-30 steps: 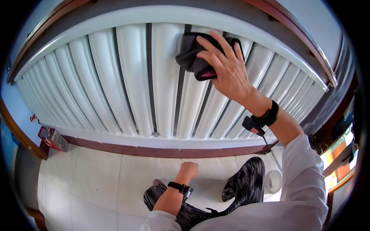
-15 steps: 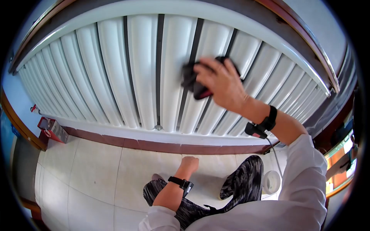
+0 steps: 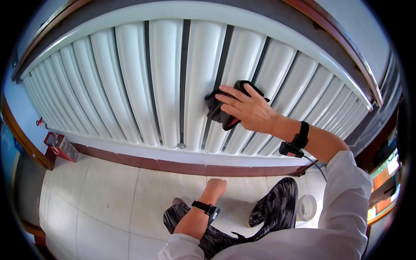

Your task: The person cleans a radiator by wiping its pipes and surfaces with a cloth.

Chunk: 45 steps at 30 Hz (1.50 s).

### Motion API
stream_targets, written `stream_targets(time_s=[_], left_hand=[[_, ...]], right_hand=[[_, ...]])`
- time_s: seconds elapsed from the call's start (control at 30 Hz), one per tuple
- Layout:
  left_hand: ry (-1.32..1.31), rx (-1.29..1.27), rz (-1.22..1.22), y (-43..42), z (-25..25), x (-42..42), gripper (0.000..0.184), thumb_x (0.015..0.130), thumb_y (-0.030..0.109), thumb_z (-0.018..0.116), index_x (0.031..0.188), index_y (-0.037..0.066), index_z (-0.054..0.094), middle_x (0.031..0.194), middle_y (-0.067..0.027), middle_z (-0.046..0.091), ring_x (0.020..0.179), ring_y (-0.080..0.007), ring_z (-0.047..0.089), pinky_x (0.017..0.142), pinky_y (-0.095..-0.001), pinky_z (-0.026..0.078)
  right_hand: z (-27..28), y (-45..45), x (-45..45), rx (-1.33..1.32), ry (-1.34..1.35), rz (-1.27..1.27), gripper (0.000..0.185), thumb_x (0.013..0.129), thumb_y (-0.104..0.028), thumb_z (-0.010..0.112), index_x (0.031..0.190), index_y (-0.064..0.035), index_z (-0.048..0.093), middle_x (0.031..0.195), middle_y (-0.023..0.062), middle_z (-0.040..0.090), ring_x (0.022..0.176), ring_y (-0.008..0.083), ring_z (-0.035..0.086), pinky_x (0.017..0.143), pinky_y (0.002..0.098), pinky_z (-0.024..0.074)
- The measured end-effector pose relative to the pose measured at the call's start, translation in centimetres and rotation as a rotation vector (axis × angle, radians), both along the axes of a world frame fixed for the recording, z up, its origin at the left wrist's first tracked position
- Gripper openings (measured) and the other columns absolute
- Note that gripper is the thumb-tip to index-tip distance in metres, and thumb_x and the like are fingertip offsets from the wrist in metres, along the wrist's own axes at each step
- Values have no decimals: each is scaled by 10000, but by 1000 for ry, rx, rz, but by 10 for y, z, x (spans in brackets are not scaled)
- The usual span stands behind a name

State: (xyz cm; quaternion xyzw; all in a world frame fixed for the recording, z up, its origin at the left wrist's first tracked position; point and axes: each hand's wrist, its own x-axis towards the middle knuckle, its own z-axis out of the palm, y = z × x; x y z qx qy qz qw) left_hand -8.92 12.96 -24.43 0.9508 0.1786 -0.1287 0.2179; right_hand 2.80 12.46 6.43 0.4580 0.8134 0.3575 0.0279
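Against the tubes of a white radiator [image 3: 167,82], right of its middle, my right hand [image 3: 251,110] presses a bunched black cloth [image 3: 219,113]. The fingers lie over the cloth, which shows a bit of dark pink at its lower edge. Below the radiator, my left hand [image 3: 216,187] hangs over the tiled floor near my knee, closed in a loose fist. Its fingers are mostly turned away, and nothing shows in it. Both wrists wear black straps with small devices.
A red and white box [image 3: 61,147] stands on the floor at the left by the wall. A round whitish container [image 3: 307,208] sits right of my leg. A cable runs from the right wrist device. A brown ledge [image 3: 333,32] edges the radiator's top.
My right hand has moved down the radiator tubes with the black cloth, from near the top rail to about mid-height. My left hand has stayed nearly still.
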Motion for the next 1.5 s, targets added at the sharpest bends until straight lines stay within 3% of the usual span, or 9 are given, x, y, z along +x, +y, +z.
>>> stream_targets(time_s=[0.27,0.3,0.5,0.7,0.97,1.1,1.3,1.37,1.5], left_hand=[[-69,28,19,-4,-5,-1,242,800,138,484,941,65,665,931,-152,670,901,-309,639,775,-423,504],[-97,34,13,-5,-4,-2,245,801,141,480,943,64,665,930,-153,670,899,-309,640,777,-424,503],[-147,5,50,-3,-7,-1,234,788,162,503,921,59,666,900,-159,670,875,-310,643,767,-431,500],[-147,42,142,11,6,-20,250,773,265,606,849,37,676,876,-168,665,862,-324,638,782,-425,494],[-51,21,143,11,12,-18,331,796,314,557,911,32,686,956,-177,662,929,-319,629,840,-427,482],[-27,-74,-33,13,8,-15,385,811,347,506,879,13,683,940,-185,658,921,-338,623,832,-434,477],[2,-95,-84,15,28,-10,328,823,365,545,832,69,686,850,-156,660,838,-335,620,754,-437,477],[-70,-114,-29,19,28,-8,328,832,371,542,838,76,683,840,-151,658,832,-335,617,747,-437,476],[-267,-160,253,26,59,-4,319,861,390,534,931,112,676,881,-147,662,862,-332,614,764,-421,477]], right_hand=[[70,35,10,687,17,18,608,699,49,550,1239,-232,539,1353,0,478,1260,208,408,920,459,346],[55,36,-1,673,84,-39,708,664,152,503,1243,-254,538,1384,16,448,1284,231,396,939,527,348],[-47,27,-7,299,101,-121,589,714,0,533,1279,-156,477,1403,99,399,1298,246,367,818,431,356],[-147,15,6,-33,75,-105,483,801,-104,545,1278,-149,480,1462,20,330,1346,163,289,863,303,358],[-230,2,21,-141,-106,-73,471,834,-180,493,1302,-137,459,1472,17,315,1362,139,260,976,300,323],[-249,-20,18,-303,318,-82,570,740,-191,635,1277,-85,475,1412,55,397,1319,197,337,1005,400,302],[-275,-81,53,-535,394,-443,380,692,-39,640,1065,-73,574,1173,73,577,1146,232,502,953,402,375],[-250,-101,44,-700,1026,-869,342,715,-29,627,1052,-44,570,1067,104,618,1034,257,571,883,385,427],[-277,-131,85,-581,1679,-841,363,793,-195,651,1104,-36,552,870,97,618,773,187,580,705,332,467]])
